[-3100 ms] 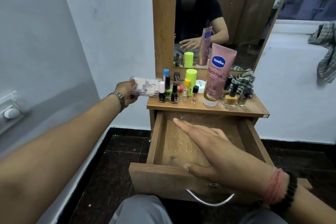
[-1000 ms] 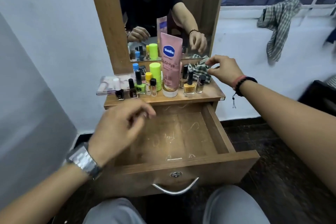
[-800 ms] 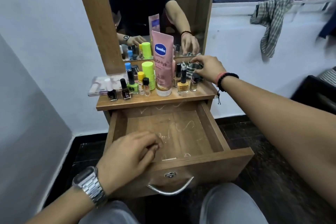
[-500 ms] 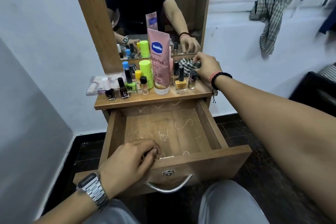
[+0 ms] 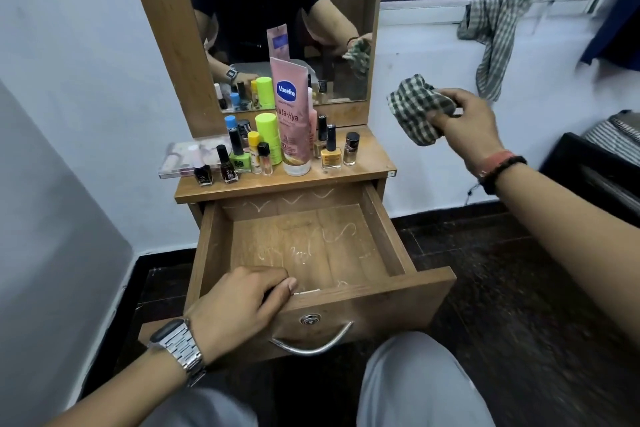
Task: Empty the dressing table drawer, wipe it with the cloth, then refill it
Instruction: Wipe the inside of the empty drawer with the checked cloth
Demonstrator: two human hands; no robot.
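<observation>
Left hand [image 5: 239,302] curled over drawer front [image 5: 363,302], steadying it; right hand [image 5: 464,121] pinched checked cloth [image 5: 417,107], raised clear, ready for wiping emptied drawer.

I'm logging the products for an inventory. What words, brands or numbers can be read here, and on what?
"Vaseline": blue badge on the pink tube.
"luta-Hya": below it on the same tube, first letter hidden.
Green nail polish bottle: a dark logo, too blurred to read.
Small print low on the tube, the other bottles' labels and the tube's back in the mirror: too small or blurred.
</observation>
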